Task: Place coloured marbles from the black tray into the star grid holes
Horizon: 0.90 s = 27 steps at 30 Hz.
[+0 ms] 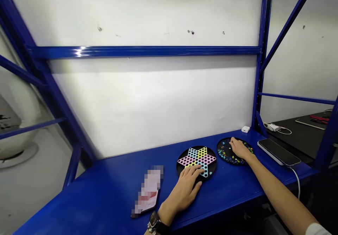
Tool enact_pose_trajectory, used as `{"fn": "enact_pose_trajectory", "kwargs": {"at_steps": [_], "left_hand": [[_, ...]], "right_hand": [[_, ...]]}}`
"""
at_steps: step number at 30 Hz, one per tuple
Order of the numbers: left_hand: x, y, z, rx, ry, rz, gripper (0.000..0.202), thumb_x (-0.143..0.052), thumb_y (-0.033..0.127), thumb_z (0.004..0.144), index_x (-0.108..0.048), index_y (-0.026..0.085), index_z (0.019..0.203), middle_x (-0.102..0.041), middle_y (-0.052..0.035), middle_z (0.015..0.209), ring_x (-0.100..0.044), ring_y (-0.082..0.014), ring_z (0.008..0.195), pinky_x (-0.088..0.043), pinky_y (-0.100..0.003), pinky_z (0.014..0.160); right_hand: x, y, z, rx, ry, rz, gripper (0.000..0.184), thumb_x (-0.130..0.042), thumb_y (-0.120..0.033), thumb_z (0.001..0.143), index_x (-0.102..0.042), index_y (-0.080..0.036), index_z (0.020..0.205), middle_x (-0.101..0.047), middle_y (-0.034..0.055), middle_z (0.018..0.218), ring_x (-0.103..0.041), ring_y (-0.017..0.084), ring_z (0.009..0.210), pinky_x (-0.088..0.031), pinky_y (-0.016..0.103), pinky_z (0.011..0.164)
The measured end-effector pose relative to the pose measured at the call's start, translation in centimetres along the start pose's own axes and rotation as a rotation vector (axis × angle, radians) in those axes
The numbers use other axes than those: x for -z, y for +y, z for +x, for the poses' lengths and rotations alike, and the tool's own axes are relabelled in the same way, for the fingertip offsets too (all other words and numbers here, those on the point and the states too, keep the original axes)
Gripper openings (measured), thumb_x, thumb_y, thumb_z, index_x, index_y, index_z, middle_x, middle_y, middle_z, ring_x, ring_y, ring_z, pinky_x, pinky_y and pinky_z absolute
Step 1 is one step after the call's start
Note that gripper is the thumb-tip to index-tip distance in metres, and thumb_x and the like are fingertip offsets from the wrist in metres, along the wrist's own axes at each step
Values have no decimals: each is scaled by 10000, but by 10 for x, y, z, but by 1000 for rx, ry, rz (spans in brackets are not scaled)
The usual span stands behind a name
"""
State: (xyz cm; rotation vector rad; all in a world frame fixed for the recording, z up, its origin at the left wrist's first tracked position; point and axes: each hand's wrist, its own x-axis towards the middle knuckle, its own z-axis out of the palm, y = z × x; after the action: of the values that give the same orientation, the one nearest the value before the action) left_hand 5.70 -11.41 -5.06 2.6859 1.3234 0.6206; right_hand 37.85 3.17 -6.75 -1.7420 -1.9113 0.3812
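1. Datum: the star-patterned board (202,156), on the blue tabletop (111,192), read as a dial with twelve toward the wall (153,108).
2. Left hand (185,187): palm down at the board's seven o'clock, open, fingers extended over its near part, thumb spread. Contact of the fingertips cannot be confirmed. A dark-strapped watch (156,222) is on the wrist.
3. Pale marble (210,173): on the board's black margin, about four o'clock.
4. Black round tray (223,145): between two and three o'clock from the board, with coloured marbles (224,157) mostly along its near edge.
5. Right hand (239,150): over the tray, entering from four o'clock, fingers bent together; whether a marble is gripped cannot be told.
6. From the tray: white adapter (245,129) at one o'clock; dark-screened phone (278,151) at three.
7. Pixelated flat item (150,191): eight o'clock from the board.
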Motion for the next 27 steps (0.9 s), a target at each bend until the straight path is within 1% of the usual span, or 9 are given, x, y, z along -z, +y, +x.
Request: {"fn": "enact_pose_trajectory", "kwargs": {"at_steps": [2, 4, 8, 10, 13, 16, 20, 24, 27], "left_hand": [[3, 3, 1, 10, -6, -2, 442, -525, 213, 956, -519, 328, 1383, -553, -19, 1444, -493, -245, 1339, -421, -473, 1149], [4, 4, 1, 19, -9, -4, 434, -534, 207, 949, -531, 328, 1366, -554, -10, 1440, -494, -238, 1338, -421, -468, 1151], [2, 2, 1, 25, -11, -18, 438, -545, 205, 940, -534, 333, 1359, -549, -6, 1442, -483, -242, 1346, -399, -486, 1166], [0, 1, 1, 32, -20, -32, 454, -541, 204, 942, -518, 333, 1377, -537, -11, 1456, -465, -249, 1359, -380, -504, 1175], [1, 1, 0, 37, -38, -41, 469, -534, 198, 946, -506, 325, 1397, -525, -24, 1468, -452, -257, 1367, -373, -512, 1175], [4, 3, 1, 39, -48, -34, 474, -531, 191, 942, -513, 319, 1397, -530, -30, 1464, -458, -261, 1362, -384, -508, 1167], [6, 5, 2, 40, -38, -22, 451, -532, 196, 936, -541, 316, 1370, -546, -32, 1448, -475, -266, 1349, -397, -507, 1158], [6, 5, 2, 15, -11, -23, 462, -533, 198, 934, -535, 320, 1380, -553, -37, 1444, -489, -266, 1336, -411, -497, 1148], [6, 5, 2, 20, -9, -16, 467, -542, 195, 927, -538, 328, 1375, -558, -33, 1440, -491, -267, 1338, -418, -500, 1144]], "right_hand": [[4, 2, 5, -71, 114, 457, 243, -343, -402, 991, -477, -237, 875, -535, 1, 680, -492, 164, 552, -363, 271, 527], [8, 1, 8, -124, 133, 744, 259, -314, -452, 969, -439, -251, 863, -470, -33, 644, -348, 128, 448, -305, 260, 460], [9, -2, 7, -118, -73, 833, 274, -352, -469, 935, -472, -233, 866, -461, -43, 646, -229, 92, 417, -260, 249, 436], [4, -5, 3, -104, -111, 765, 303, -396, -486, 933, -494, -225, 815, -412, -57, 603, -233, 95, 430, -237, 247, 449], [-5, -11, -3, -70, -40, 636, 322, -504, -426, 918, -445, -225, 673, -382, -49, 575, -318, 115, 493, -240, 252, 506], [-8, -19, -11, 42, 1, 246, 328, -509, -346, 934, -436, -218, 641, -503, -2, 631, -466, 156, 614, -299, 266, 594], [-6, -30, -20, 177, -150, -161, 331, -405, -375, 1004, -579, -212, 774, -663, 58, 808, -615, 215, 808, -364, 282, 691], [-3, -36, -23, 202, -208, -274, 333, -394, -385, 1013, -648, -207, 893, -711, 93, 971, -649, 246, 971, -397, 291, 764], [2, -35, -23, 208, -255, -210, 286, -432, -373, 988, -646, -218, 877, -719, 64, 924, -654, 233, 919, -406, 297, 775]]}}
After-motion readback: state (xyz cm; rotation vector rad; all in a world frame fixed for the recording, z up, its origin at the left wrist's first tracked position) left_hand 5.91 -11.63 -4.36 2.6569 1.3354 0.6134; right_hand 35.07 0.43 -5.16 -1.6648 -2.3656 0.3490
